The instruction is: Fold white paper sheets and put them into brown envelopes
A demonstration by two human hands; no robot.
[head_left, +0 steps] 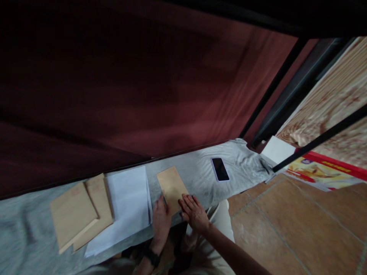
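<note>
Pressed envelope [172,186] flat at cloth's [200,173] near edge, left hand [161,221] and right hand [195,212] fingers spread; light, flimsy, best pinched at edge.

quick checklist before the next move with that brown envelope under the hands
1. Both hands on the brown envelope: ok, left hand at its near left corner, right hand at its near right edge.
2. Envelope lies flat on the grey cloth: ok.
3. Clear of the white sheets: ok, a strip of cloth shows between.
4. Phone out of the way: ok, apart to the right.
5. Envelope stack tidy: not ok, fanned and overlapping the sheets.
6. Envelope sealed or filled: cannot tell.
</note>
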